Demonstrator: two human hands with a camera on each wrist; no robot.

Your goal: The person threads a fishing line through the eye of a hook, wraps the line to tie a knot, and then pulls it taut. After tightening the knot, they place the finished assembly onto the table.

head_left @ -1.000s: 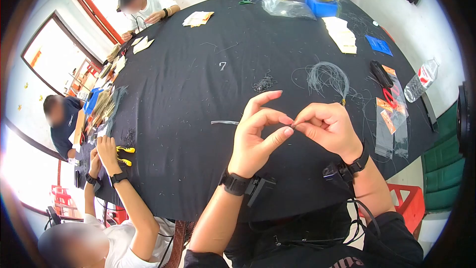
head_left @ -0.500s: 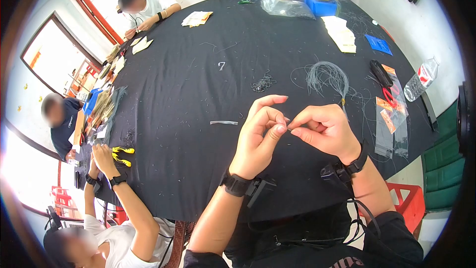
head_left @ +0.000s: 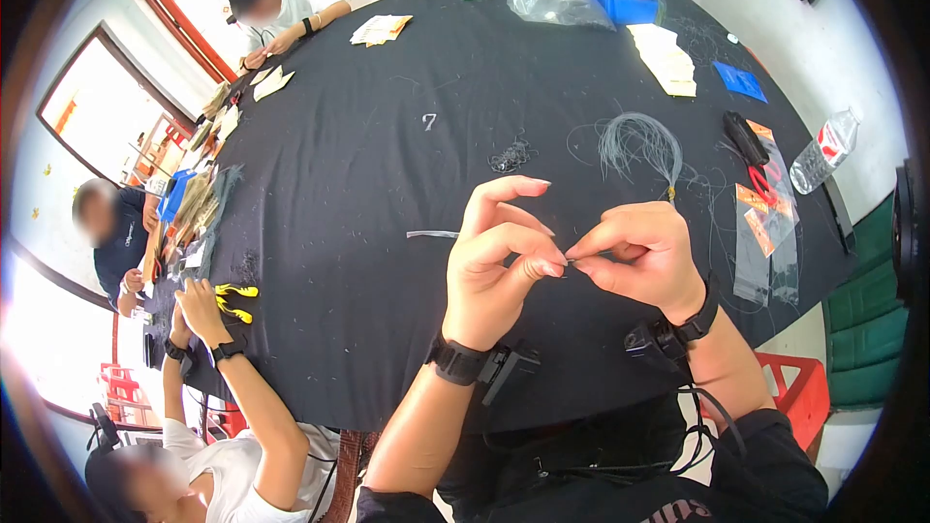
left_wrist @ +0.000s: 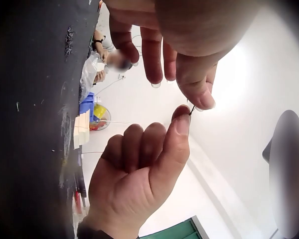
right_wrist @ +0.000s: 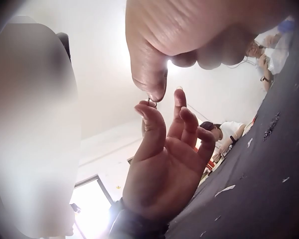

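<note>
Both hands meet above the black tablecloth (head_left: 368,261), fingertips nearly together. A tiny dark, thin hooked piece (right_wrist: 155,104) spans their fingertips; in the left wrist view the piece (left_wrist: 191,111) looks like a short dark line. My left hand (head_left: 492,276) pinches one end between thumb and index finger, its other fingers loosely raised. Thumb and index finger of my right hand (head_left: 647,257) pinch the other end, the remaining fingers curled in. Beyond the hands lie a dark tangled pile (head_left: 511,155) and a coil of thin pale line (head_left: 639,147). The piece's exact shape is partly hidden.
A short clear strip (head_left: 432,233) lies left of my left hand. To the right are red-handled scissors (head_left: 761,186), clear packets (head_left: 752,271) and a bottle (head_left: 823,153). Yellow-handled pliers (head_left: 235,302) lie near a neighbour's hands (head_left: 199,310). Cards (head_left: 664,60) and a blue box (head_left: 625,5) stand farther back.
My left hand has shifted slightly left and turned, and a dark bit now shows between the fingertips. The head view has moved a little. A person at the left has moved their arms.
</note>
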